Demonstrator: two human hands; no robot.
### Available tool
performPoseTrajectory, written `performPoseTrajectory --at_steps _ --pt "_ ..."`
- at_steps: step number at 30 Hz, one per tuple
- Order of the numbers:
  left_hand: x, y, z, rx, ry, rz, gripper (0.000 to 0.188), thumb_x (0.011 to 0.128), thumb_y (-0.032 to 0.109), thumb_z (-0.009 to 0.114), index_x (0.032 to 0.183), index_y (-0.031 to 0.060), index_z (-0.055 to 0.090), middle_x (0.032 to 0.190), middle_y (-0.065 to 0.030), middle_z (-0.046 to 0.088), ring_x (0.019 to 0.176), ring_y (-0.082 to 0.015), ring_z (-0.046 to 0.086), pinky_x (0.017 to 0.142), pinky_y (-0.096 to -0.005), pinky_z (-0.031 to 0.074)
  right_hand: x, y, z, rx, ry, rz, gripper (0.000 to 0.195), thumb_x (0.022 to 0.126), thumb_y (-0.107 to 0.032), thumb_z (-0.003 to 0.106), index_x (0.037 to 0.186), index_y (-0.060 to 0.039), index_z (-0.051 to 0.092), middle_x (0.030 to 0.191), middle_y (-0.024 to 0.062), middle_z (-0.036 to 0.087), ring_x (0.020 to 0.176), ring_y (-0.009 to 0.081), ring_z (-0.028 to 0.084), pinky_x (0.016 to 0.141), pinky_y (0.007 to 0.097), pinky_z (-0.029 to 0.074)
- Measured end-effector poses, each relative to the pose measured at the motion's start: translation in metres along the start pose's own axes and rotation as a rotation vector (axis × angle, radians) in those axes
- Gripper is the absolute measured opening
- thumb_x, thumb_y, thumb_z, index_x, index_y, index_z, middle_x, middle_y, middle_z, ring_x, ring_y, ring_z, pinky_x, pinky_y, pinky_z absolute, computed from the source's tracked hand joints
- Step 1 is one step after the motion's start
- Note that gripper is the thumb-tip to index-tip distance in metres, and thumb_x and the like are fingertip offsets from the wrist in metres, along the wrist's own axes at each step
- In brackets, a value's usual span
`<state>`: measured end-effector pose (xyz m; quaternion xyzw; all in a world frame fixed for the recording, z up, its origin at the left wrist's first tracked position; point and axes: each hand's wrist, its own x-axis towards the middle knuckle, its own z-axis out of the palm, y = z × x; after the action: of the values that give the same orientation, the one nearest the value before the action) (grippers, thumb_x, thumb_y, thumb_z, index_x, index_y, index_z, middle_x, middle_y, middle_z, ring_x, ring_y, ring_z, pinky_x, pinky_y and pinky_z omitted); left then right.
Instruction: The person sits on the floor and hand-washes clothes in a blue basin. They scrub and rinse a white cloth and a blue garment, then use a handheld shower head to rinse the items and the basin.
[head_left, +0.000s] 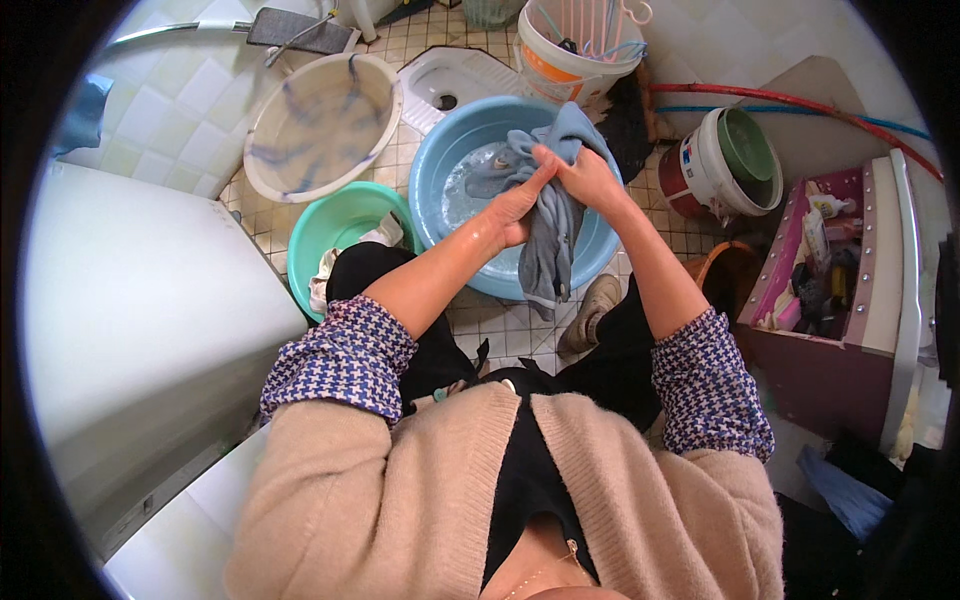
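Observation:
A wet grey-blue garment (551, 259) is gripped by both of my hands above a large blue plastic basin (435, 180). My left hand (519, 206) holds it from the left, and my right hand (589, 176) holds it close by, near the basin's middle. One part of the cloth drapes down over the basin's near rim, with small buttons showing along it. Other folds rise toward the far right rim. Sudsy water (469, 184) shows in the basin on the left of the cloth.
At left stand a green basin (300, 247) with pale cloth (326, 270) and a cream basin (322, 127) of cloudy water. Behind lie a squat toilet (450, 79) and a bucket of hangers (577, 71). Rightward are a paint bucket (686, 161) and a purple box (825, 382). A white appliance (150, 255) borders the left.

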<state>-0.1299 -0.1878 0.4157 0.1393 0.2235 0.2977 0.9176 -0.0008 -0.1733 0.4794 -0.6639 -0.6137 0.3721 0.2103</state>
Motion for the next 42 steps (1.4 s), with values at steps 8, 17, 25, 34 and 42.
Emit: performPoseTrajectory --at_steps 8,17,25,34,42 --pt "-0.005 0.028 0.008 -0.206 -0.23 -0.022 0.065 0.075 0.042 0.054 0.12 -0.0034 0.039 0.092 -0.0106 0.051 0.078 -0.0164 0.052 0.062 -0.0248 0.047 0.011 0.092 0.023 1.397 -0.069 0.341 0.088 0.069 -0.08 0.021 0.098 -0.0043 0.057 0.103 0.0143 0.055 0.098 0.0275 0.051 0.091 0.0456 0.036" --pt "-0.022 0.014 0.018 -0.49 -0.513 -0.211 0.067 0.077 0.047 0.047 0.118 -0.0044 0.037 0.093 -0.0148 0.049 0.074 -0.0184 0.051 0.055 -0.0236 0.044 -0.004 0.081 0.12 1.843 -0.139 0.195 0.066 0.073 -0.063 0.033 0.098 -0.007 0.057 0.093 0.0085 0.058 0.083 0.0218 0.056 0.082 0.0399 0.042" --pt "-0.041 0.006 0.009 -0.012 -0.137 -0.151 0.062 0.081 0.048 0.045 0.117 -0.0019 0.042 0.095 -0.018 0.055 0.072 -0.0227 0.056 0.053 -0.0268 0.046 0.031 0.078 0.035 1.726 -0.194 -0.084 0.047 0.078 -0.045 0.039 0.098 -0.0063 0.058 0.091 0.0075 0.059 0.081 0.0207 0.057 0.075 0.0376 0.045" --pt "-0.017 -0.007 0.037 0.549 0.215 -0.094 0.046 0.076 0.029 0.061 0.111 0.0007 0.05 0.097 -0.0115 0.058 0.078 -0.0176 0.059 0.067 -0.0268 0.048 0.084 0.095 0.006 0.989 -0.104 -0.066 0.027 0.084 -0.025 0.046 0.097 -0.0056 0.059 0.09 0.0063 0.059 0.079 0.0195 0.058 0.068 0.035 0.048" --pt "0.004 -0.01 0.0 0.656 0.192 -0.183 0.044 0.076 0.024 0.062 0.111 0.0016 0.049 0.101 -0.0127 0.057 0.083 -0.0218 0.059 0.072 -0.0355 0.049 0.085 0.087 0.033 -0.135 0.338 0.122 0.029 0.078 -0.018 0.047 0.096 0.0041 0.054 0.098 0.0294 0.055 0.095 0.0425 0.053 0.08 0.0451 0.043"
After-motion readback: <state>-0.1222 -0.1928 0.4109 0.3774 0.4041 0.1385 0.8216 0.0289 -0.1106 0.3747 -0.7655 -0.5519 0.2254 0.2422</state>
